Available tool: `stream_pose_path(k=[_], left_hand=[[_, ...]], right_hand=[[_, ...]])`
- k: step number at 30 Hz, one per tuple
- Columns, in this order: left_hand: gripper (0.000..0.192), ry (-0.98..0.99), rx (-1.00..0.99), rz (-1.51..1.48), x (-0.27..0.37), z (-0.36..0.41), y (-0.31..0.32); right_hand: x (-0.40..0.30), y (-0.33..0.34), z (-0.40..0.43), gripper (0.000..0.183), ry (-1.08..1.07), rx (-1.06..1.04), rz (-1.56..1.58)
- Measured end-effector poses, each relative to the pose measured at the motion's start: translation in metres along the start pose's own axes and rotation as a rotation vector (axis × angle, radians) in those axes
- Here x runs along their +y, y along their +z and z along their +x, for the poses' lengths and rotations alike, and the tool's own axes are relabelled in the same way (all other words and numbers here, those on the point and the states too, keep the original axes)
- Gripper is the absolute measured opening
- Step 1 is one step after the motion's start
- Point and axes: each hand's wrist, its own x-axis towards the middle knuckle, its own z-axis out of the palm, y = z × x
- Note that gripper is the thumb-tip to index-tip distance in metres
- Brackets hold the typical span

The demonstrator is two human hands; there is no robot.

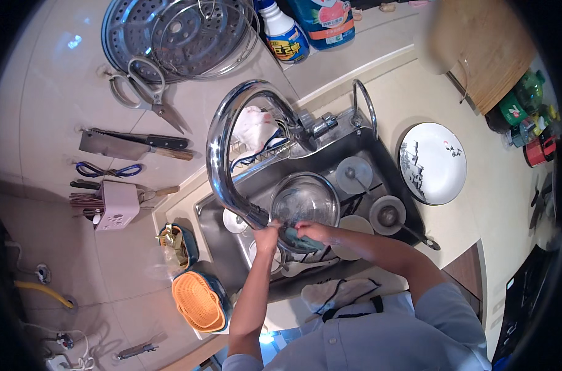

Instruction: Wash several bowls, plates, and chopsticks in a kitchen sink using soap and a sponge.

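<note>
A stainless steel bowl [309, 197] tilts in the middle of the metal sink [216, 232]. My left hand [266, 239] grips its near left rim, just below the end of the chrome faucet [216, 153]. In my right hand [316, 232] is a green cloth [306, 242], pressed against the bowl's near inner side. Around the bowl in the sink are a bowl with a ladle [386, 216], another bowl holding a spoon [354, 175], a pale bowl [353, 236] and a white spoon [304, 267]. My fingertips are partly hidden.
A white plate [433, 164] lies on the counter to the right. Orange basket [200, 301] stands left of the sink. Kitchen scissors [144, 95], a cleaver [114, 146] and a pink chopstick holder [118, 205] hang on the wall. A cloth [336, 294] rests at the front edge.
</note>
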Motion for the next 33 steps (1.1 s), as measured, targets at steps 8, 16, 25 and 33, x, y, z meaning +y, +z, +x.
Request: stream_pose_path(k=[8,16,25,33], left_hand=[[0.013,0.376,-0.07,0.379,-0.001,-0.022,-0.037],[0.009,0.344,-0.058,0.316,-0.004,-0.045,-0.05],[0.017,0.46,0.084,0.485,-0.002,-0.047,-0.055],[0.021,0.528,0.149,0.324,-0.014,-0.04,-0.07]], right_hand=[[-0.078,0.062,-0.018,0.024,-0.907,0.314,-1.043],[-0.142,0.069,-0.02,0.013,-0.788,-0.14,-1.354],[-0.112,0.023,0.021,0.017,-0.964,0.094,-1.476],[-0.113,0.028,0.014,0.014,-0.85,0.125,-1.23]])
